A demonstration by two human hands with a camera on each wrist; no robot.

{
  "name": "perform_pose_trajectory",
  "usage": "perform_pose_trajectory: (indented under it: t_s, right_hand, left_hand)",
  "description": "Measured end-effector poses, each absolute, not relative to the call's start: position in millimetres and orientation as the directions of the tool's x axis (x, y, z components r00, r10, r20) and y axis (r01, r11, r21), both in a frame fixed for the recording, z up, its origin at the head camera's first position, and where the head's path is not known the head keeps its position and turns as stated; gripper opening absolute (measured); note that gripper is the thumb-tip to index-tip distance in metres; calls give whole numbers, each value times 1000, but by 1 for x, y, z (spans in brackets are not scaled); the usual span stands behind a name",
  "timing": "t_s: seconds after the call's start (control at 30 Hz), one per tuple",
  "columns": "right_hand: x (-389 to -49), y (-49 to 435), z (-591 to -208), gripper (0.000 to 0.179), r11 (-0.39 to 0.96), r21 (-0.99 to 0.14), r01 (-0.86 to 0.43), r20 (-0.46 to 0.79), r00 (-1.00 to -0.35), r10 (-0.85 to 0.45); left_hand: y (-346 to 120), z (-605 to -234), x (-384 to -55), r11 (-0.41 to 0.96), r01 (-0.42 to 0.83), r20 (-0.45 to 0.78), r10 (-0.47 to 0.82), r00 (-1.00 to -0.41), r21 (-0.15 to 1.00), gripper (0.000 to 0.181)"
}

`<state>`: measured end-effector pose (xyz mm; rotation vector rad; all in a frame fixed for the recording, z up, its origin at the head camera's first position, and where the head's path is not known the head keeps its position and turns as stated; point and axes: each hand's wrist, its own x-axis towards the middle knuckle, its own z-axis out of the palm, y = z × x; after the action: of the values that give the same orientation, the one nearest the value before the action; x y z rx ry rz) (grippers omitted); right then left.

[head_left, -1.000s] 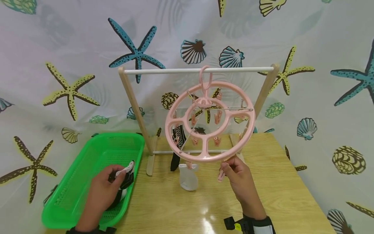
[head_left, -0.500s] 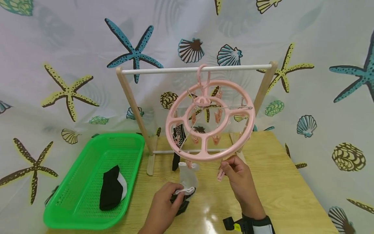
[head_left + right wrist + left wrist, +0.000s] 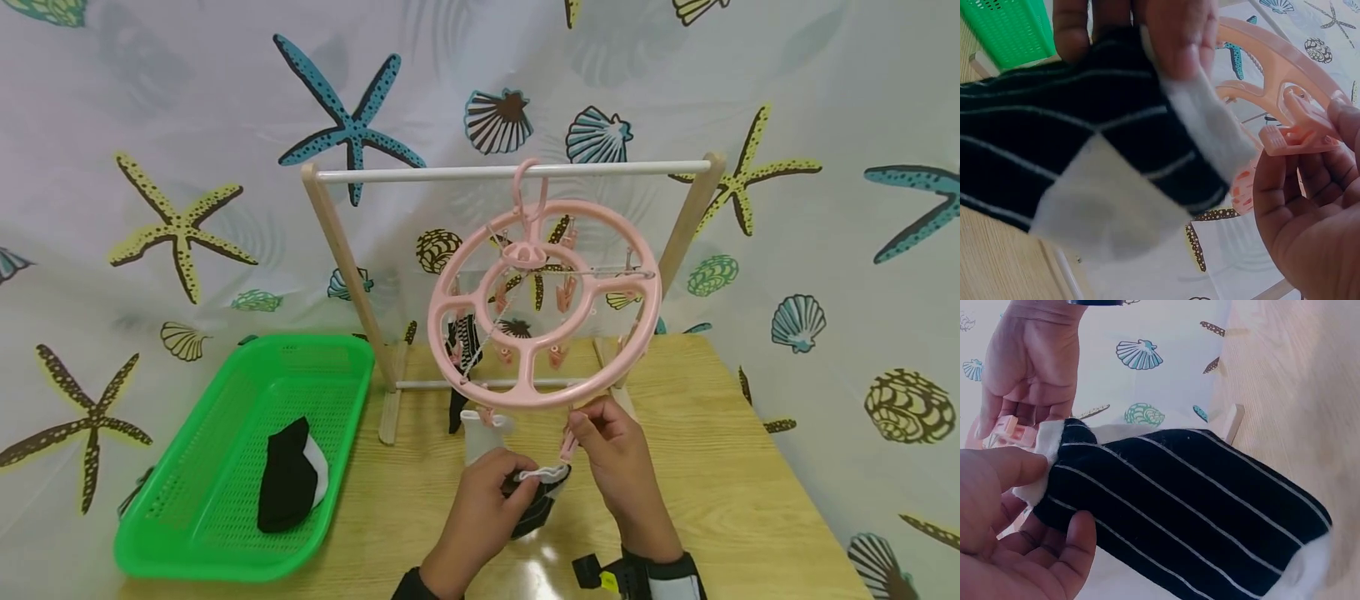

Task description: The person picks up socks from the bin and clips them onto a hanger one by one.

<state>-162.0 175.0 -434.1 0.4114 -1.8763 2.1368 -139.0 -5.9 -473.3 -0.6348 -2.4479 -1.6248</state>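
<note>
My left hand [image 3: 487,508] pinches the white cuff of a black sock with thin white stripes [image 3: 1166,494], whose heel and toe are white. In the head view the sock hangs just below a round pink drying hanger [image 3: 525,396]. My right hand [image 3: 618,462] grips a pink clothespin [image 3: 1300,128] on the hanger's front rim. The right wrist view shows the clothespin's jaws parted, close beside the cuff. On the hanger's front left hangs a white sock [image 3: 483,437], partly behind my left hand. A black patterned sock [image 3: 461,358] hangs farther back.
A green basket [image 3: 225,567] stands at the left with a black and white sock [image 3: 288,479] in it. The hanger hooks over a white rod [image 3: 427,174] on a wooden stand [image 3: 347,275]. More pink clothespins [image 3: 564,293] dangle from the hanger.
My left hand has carried the striped sock from the green basket rightward, past the hanging white sock, to the clothespin. My right hand has stayed on the clothespin.
</note>
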Motion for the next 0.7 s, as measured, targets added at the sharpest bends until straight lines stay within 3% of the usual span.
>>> perform_pose_trajectory:
  t_s: [0.4,0.7]
  right_hand:
    - [-163,175,-435,8,-42,-927,-374,373,-928,15]
    - [-162,175,-436,6,-3,-924,-381,381,-924,-14]
  left_hand:
    - [5,-456,-149,328,373,284,290,-914,868,12]
    - [8,-450,-149,275,426,348,290,-892,862,9]
